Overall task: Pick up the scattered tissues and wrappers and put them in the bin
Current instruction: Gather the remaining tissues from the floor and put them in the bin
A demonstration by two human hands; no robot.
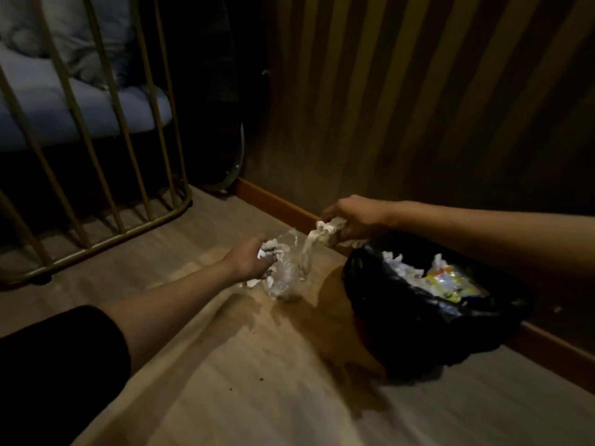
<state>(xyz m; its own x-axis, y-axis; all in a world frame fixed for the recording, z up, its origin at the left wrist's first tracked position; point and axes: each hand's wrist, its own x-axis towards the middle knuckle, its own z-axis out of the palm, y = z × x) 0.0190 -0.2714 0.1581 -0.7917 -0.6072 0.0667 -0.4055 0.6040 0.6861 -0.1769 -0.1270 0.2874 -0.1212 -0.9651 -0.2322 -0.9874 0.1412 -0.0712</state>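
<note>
Nearby, gold bars — both fists full: left hand tissues; right hand wad; bin beside.

A black liner wraps the bin on the right, white tissues and a yellow wrapper (partly green) inside; far wall brown-striped, floor pale wood-grain, left rail gold.

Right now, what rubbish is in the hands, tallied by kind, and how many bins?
Tissue wads: 2, one in the left hand, one in the right hand
Clear plastic wrappers: 1, hanging from the left hand
Bins with black liner: 1
Total: 4
</note>
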